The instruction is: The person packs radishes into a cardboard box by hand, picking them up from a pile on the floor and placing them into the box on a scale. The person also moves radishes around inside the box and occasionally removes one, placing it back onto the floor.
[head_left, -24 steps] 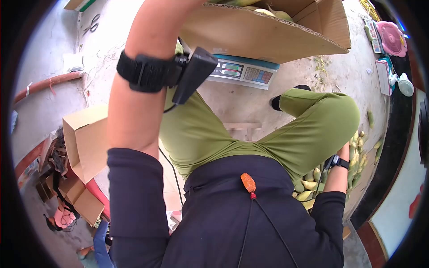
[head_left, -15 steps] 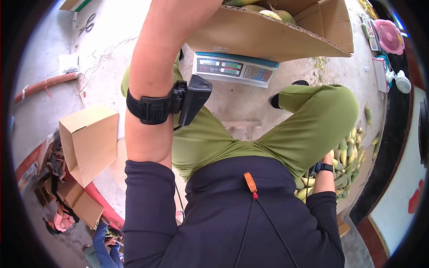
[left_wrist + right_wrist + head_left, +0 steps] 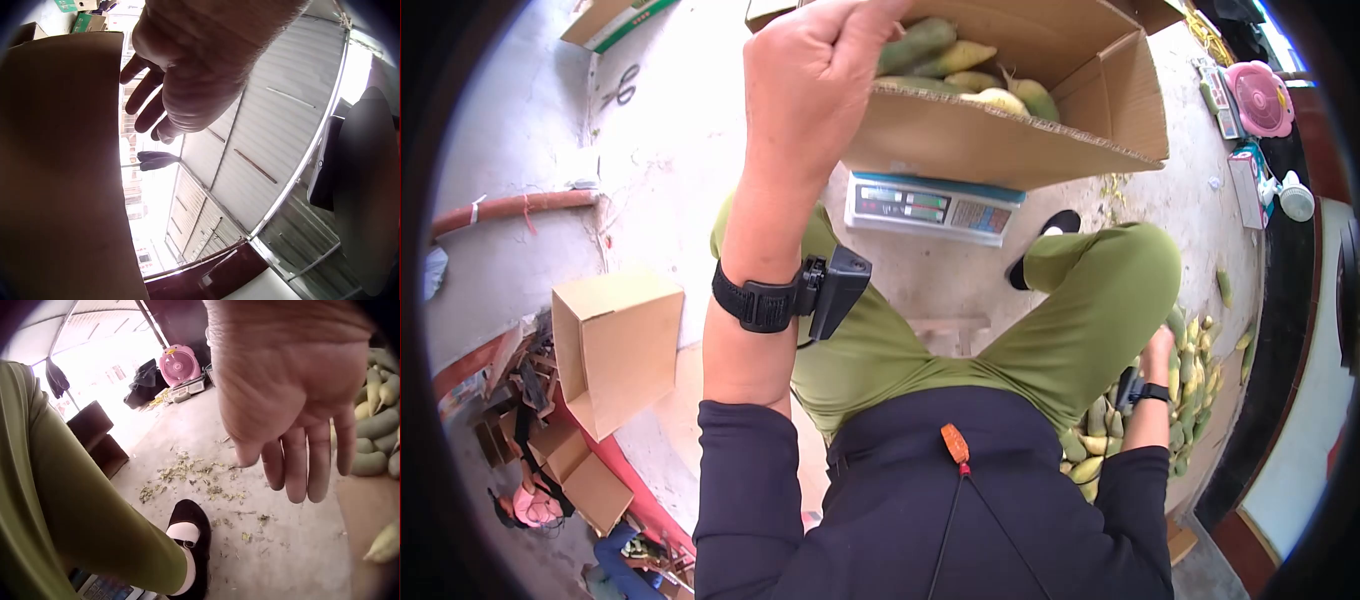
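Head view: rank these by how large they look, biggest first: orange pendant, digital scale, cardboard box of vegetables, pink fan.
1. Cardboard box of vegetables, cut off by the frame's top
2. Digital scale, its visible part
3. Pink fan
4. Orange pendant

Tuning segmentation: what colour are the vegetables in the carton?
Green to pale yellow; the head view shows the vegetables in the carton best.

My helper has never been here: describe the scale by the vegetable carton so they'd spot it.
Find the big open carton holding vegetables. The white-bodied scale shows just beyond its near wall. Unlike the brown carton, it has display windows and a keypad.
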### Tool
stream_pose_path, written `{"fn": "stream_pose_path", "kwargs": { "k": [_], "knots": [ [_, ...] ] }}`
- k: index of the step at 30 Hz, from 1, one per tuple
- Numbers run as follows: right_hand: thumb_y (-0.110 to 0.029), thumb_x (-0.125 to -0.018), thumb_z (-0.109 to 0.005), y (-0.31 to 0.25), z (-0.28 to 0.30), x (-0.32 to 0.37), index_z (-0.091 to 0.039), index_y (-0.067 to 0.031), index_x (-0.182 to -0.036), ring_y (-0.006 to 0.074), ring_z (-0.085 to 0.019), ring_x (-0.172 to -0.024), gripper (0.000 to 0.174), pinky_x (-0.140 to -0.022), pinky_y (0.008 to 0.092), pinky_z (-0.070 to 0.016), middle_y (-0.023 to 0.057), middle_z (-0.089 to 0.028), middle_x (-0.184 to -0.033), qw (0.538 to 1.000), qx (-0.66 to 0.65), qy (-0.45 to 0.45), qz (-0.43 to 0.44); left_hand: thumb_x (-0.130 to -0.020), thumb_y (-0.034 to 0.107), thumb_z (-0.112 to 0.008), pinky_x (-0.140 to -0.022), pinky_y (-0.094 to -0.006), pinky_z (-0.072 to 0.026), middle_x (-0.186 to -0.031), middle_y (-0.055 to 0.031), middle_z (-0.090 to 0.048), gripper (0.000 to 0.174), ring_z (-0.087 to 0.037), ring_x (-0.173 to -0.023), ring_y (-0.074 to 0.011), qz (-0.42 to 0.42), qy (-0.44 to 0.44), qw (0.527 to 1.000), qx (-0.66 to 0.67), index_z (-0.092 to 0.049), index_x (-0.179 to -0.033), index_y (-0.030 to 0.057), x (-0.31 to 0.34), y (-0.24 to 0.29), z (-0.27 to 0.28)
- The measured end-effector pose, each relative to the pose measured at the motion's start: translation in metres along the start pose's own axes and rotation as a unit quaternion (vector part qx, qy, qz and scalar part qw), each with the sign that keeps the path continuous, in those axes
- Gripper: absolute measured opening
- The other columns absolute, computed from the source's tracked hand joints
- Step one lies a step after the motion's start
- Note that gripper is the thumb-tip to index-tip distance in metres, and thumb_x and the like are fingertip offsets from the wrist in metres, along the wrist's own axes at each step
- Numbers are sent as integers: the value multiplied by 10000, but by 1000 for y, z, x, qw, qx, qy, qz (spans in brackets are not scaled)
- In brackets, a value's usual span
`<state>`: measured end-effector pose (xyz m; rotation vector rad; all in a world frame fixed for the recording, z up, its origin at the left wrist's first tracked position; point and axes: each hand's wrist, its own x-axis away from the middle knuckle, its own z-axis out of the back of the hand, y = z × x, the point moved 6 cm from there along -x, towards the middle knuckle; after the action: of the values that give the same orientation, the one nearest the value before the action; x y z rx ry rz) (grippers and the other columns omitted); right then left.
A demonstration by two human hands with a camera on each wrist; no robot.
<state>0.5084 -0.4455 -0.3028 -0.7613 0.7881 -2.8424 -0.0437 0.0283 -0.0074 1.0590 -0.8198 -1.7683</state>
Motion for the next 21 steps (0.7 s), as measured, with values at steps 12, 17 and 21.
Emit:
{"fn": "stream_pose_path", "kwargs": {
  "k": [12,17,21],
  "knots": [
    [-582,-816,-527,-447,-26,160,-623,-37,-965,155,-575,-819,573,-647,327,-447,58,-619,-957,941,71,-154,292,-791,403,-655,-847,-387,-462,-1004,-204,-626,643,-615,-916,-316,57,-60,927,-365,-474,-1276,21,-83,-49,15],
    [-528,-810,-570,-491,-77,187,-611,2,-840,139,-559,-601,533,-460,282,-410,75,-608,-766,902,212,-227,298,-779,416,-648,-744,-357,-497,-936,-180,-635,625,-621,-840,-262,251,-267,892,-263,-522,-1158,-65,-81,-70,-1],
    [-344,-786,-597,-503,-101,168,-579,33,-683,129,-489,-421,392,-352,263,-348,53,-536,-555,878,276,-204,334,-778,310,-613,-602,-341,-502,-799,-146,-642,438,-613,-692,-209,268,-246,889,-279,-599,-1027,-51,-84,-97,4]
  ]
}}
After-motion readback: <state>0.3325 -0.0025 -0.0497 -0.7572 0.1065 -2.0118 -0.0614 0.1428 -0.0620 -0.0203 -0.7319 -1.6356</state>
